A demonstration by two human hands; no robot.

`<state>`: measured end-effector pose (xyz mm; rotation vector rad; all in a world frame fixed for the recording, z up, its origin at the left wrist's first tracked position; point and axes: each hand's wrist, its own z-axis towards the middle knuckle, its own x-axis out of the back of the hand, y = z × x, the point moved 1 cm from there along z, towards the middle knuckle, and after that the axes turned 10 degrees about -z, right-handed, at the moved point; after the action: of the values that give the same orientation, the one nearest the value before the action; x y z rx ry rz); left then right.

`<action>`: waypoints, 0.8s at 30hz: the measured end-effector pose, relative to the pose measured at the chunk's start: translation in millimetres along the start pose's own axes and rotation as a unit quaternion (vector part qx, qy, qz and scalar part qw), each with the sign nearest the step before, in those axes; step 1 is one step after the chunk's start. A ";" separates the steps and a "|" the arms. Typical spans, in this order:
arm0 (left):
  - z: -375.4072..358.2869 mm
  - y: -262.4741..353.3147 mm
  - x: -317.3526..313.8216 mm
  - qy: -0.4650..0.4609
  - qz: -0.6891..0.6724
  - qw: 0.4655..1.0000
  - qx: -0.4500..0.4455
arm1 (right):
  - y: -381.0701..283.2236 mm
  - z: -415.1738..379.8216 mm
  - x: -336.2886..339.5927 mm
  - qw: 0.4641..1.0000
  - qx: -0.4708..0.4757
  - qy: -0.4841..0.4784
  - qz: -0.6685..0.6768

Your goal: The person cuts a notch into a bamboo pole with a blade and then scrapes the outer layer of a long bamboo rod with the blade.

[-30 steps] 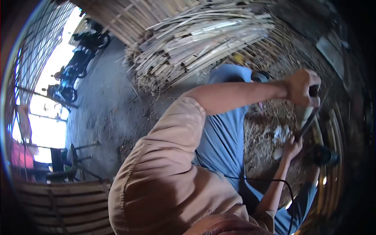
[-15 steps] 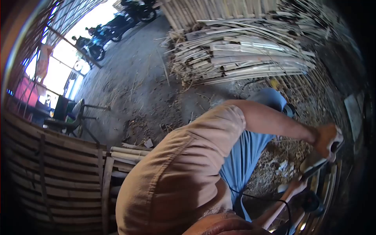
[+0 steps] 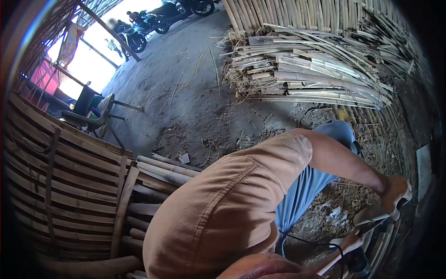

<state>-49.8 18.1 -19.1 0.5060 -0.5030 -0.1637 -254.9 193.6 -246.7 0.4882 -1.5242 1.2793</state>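
Note:
My left hand (image 3: pixel 395 191), at the right edge of the view, is closed around a pale, hollow-ended piece of bamboo (image 3: pixel 369 214). Just below it, my right hand (image 3: pixel 351 242) has its fingers wrapped at the near end of a dark, narrow knife blade (image 3: pixel 373 226). The blade overlaps the bamboo piece in this view. My right forearm is partly hidden below a black cord (image 3: pixel 306 240). Several bamboo strips (image 3: pixel 384 244) lie beneath my hands.
A large stack of split bamboo (image 3: pixel 320 74) lies on the dirt floor. Bamboo slats (image 3: pixel 83 186) and poles (image 3: pixel 167 173) are behind me. A chair (image 3: pixel 95 118) stands near the opening, with motorbikes (image 3: pixel 160 21) and a person (image 3: pixel 113 46) beyond. Shavings (image 3: pixel 338 217) litter the ground.
The view has shifted, so the surroundings sit farther right. Both hands appear slightly lower, still close together at the bamboo piece. A person now shows at the opening.

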 end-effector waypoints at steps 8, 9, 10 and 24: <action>7.1 11.7 -10.8 -0.032 0.031 0.997 0.067 | 26.6 -21.5 -2.9 0.998 0.003 -0.014 0.061; 6.7 8.1 -13.5 -0.046 0.046 0.994 0.085 | 8.7 -17.8 5.4 0.996 0.033 0.037 0.080; 5.6 5.3 -15.5 -0.034 0.032 0.994 0.094 | -12.0 -17.6 13.7 0.991 -0.007 0.039 0.128; 0.5 16.2 -1.7 0.020 0.016 0.985 0.169 | 49.7 -18.2 -43.4 0.999 -0.021 0.023 -0.041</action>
<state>-51.1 32.4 -11.3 0.8301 -0.5016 -0.0371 -270.8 214.2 -310.0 0.4862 -1.4737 1.1858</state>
